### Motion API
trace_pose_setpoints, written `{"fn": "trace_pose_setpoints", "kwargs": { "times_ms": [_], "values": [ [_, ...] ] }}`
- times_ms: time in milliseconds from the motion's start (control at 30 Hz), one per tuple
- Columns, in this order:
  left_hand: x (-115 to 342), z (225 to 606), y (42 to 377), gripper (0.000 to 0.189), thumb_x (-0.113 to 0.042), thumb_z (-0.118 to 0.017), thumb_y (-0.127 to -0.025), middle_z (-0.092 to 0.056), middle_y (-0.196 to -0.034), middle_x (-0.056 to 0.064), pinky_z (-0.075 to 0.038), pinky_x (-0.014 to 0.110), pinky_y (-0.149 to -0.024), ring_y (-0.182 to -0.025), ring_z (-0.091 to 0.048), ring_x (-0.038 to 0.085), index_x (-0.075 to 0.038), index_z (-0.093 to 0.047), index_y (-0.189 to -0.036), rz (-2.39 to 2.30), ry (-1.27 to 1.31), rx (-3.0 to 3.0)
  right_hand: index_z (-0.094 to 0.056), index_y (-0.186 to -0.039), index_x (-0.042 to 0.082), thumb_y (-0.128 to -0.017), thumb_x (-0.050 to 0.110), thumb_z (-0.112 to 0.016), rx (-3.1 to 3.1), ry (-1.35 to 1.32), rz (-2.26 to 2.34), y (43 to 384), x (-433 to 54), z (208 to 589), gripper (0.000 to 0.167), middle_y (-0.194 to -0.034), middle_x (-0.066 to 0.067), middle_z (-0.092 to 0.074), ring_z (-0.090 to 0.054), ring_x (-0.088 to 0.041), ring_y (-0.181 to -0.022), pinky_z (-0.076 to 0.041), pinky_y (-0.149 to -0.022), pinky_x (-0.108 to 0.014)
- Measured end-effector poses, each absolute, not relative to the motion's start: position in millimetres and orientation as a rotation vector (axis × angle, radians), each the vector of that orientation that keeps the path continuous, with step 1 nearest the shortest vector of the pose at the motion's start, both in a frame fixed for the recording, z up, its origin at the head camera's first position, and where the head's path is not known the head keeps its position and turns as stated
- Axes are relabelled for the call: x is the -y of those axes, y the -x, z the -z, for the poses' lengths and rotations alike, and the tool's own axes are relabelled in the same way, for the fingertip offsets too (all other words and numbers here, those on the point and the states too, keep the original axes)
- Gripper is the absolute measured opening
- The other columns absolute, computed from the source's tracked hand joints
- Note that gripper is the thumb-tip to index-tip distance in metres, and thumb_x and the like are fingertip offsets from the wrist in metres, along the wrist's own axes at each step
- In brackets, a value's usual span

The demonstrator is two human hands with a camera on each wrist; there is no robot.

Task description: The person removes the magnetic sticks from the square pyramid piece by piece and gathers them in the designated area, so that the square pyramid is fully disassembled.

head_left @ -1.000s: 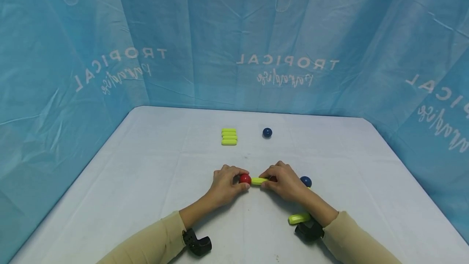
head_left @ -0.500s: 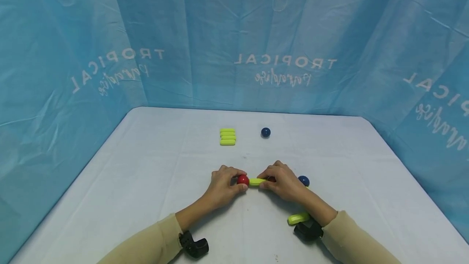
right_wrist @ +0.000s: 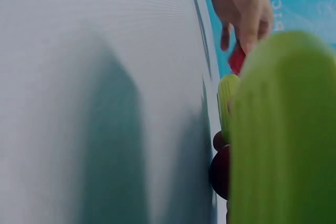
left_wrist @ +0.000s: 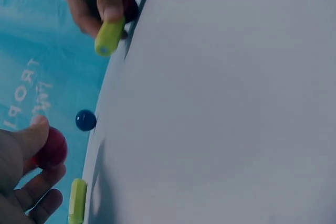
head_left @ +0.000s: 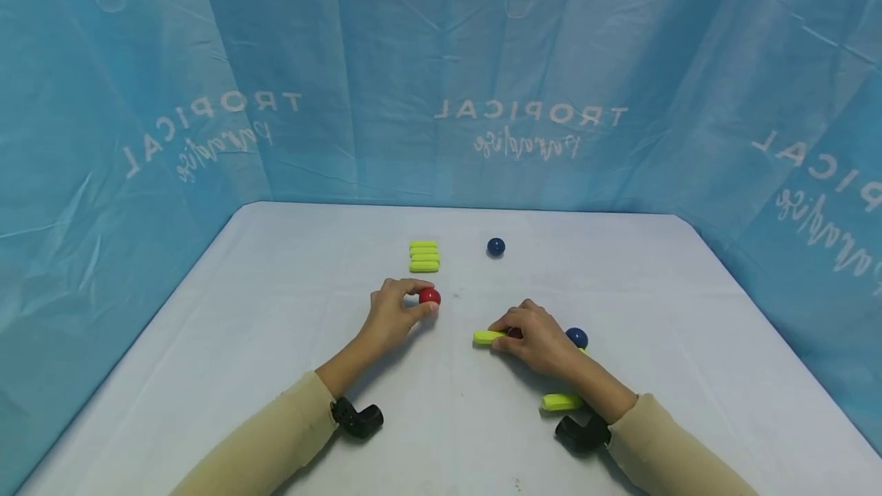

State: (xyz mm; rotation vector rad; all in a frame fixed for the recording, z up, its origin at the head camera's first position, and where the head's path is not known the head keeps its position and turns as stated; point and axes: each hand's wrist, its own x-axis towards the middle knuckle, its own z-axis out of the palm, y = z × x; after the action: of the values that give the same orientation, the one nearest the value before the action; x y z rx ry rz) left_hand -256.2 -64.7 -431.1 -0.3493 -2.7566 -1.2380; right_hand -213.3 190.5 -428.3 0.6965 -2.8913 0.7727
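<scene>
My left hand (head_left: pixel 394 318) pinches a shiny red ball (head_left: pixel 430 296) between thumb and fingers, left of the table's middle. The ball is apart from the other pieces. My right hand (head_left: pixel 537 339) grips a ribbed yellow-green rod (head_left: pixel 485 337), whose free end points left. Dark red balls (right_wrist: pixel 220 171) sit behind that rod in the right wrist view, partly covered by the fingers. Beyond the right hand, a dark blue ball (head_left: pixel 576 338) shows beside the wrist. Another yellow-green rod (head_left: pixel 560 403) fills much of the right wrist view, close to the camera; the forearm hides how these pieces join.
Several yellow-green rods (head_left: pixel 423 256) lie side by side toward the back of the white table (head_left: pixel 310 343). A second dark blue ball (head_left: pixel 496 246) rests to their right. Blue printed cloth (head_left: pixel 400 60) hangs along the back and sides.
The left hand has moved the red ball off the rod's left end, away to the left and toward the back. The right hand has stayed nearly in place, still gripping the rod.
</scene>
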Motion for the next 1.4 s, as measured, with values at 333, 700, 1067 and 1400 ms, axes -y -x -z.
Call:
{"fn": "trace_pose_setpoints", "kwargs": {
  "times_ms": [333,700,1067,1400],
  "values": [
    [27,420,339,0.041,-0.034,-0.07,-0.084,-0.066,-0.112,0.0,-0.025,0.045,-0.099,-0.112,-0.045,0.021,-0.019,-0.062,-0.121,1.034,0.288,2.835,-0.074,-0.1,0.022,-0.081,0.026,-0.073,2.881,-0.739,-0.812,213,-187,432,0.019,-0.089,0.012,-0.068,-0.044,-0.005,-0.08,-0.037,-0.068,-0.021],
    [10,425,375,0.035,-0.03,-0.07,-0.084,-0.069,-0.109,0.0,-0.025,0.045,-0.098,-0.107,-0.046,0.022,-0.018,-0.065,-0.117,0.808,0.298,2.931,-0.074,-0.099,0.022,-0.081,0.027,-0.073,2.861,-0.778,-0.76,211,-182,431,0.019,-0.09,0.011,-0.068,-0.045,-0.005,-0.082,-0.037,-0.069,-0.021],
    [9,428,381,0.036,-0.032,-0.069,-0.085,-0.069,-0.111,0.001,-0.023,0.046,-0.102,-0.111,-0.048,0.024,-0.017,-0.065,-0.117,0.855,0.314,2.95,-0.074,-0.1,0.023,-0.081,0.028,-0.073,2.874,-0.766,-0.714,212,-184,429,0.02,-0.091,0.011,-0.068,-0.044,-0.005,-0.082,-0.036,-0.07,-0.023],
    [4,427,380,0.039,-0.033,-0.068,-0.086,-0.067,-0.112,0.002,-0.024,0.045,-0.102,-0.109,-0.047,0.023,-0.017,-0.063,-0.121,0.759,0.366,2.98,-0.072,-0.105,0.018,-0.08,0.029,-0.074,2.845,-0.75,-0.679,207,-190,419,0.028,-0.096,0.007,-0.071,-0.048,-0.008,-0.086,-0.036,-0.079,-0.032]
  ]
}}
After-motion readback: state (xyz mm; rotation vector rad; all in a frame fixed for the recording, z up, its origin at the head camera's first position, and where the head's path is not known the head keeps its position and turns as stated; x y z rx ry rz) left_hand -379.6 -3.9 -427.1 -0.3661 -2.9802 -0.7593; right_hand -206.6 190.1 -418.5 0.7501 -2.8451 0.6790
